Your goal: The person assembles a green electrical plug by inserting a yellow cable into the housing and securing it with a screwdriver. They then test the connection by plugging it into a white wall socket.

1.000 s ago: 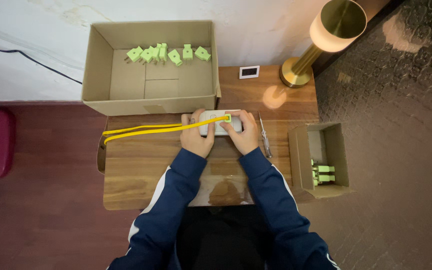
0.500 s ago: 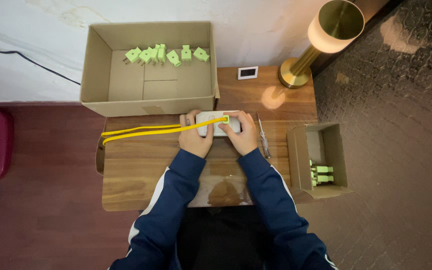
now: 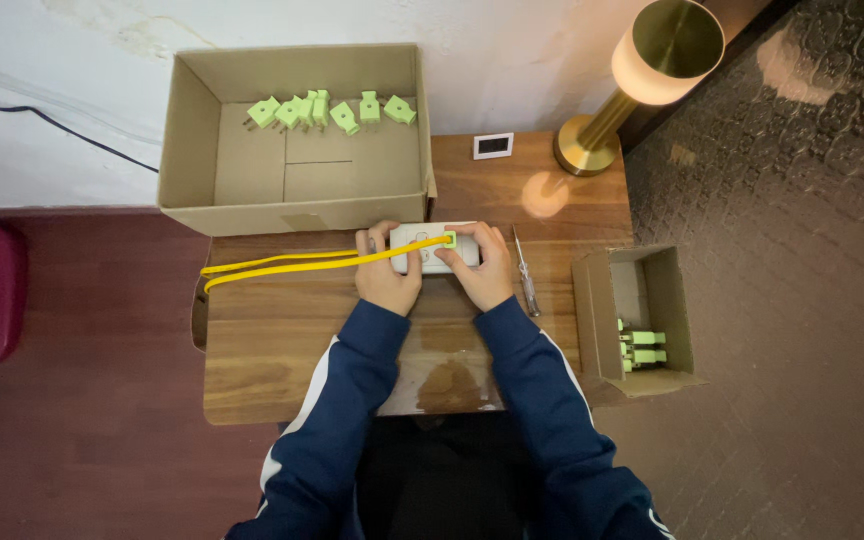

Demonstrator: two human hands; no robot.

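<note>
We have both hands on one white power strip (image 3: 434, 248) near the back edge of the desk (image 3: 282, 340). Our left hand (image 3: 388, 275) wraps its left end, fingers closed over the body; our right hand (image 3: 487, 268) is clamped on the right end, thumb lying on top. The hands sit close together, the strip bridging them. A green plug (image 3: 448, 239) sits seated on the strip's face, and its yellow cable (image 3: 282, 264) runs left across the desk in two strands that meet near the left edge.

We judge the strip rigid, light hard plastic, fairly smooth, best held by its short ends as we do now. The plug looks small and stiff, to be pinched by its body, not by the cable, which is limp and will drag.

Just right of our right hand lies one screwdriver (image 3: 524, 272). Beyond the strip stands one large cardboard box (image 3: 252, 215) with seven loose green plugs (image 3: 324, 108) along its far wall. One small cardboard box (image 3: 592, 310) at the right holds green parts, perhaps two or three. One brass lamp (image 3: 642, 70) and one small white display (image 3: 493, 146) stand at the back.
</note>
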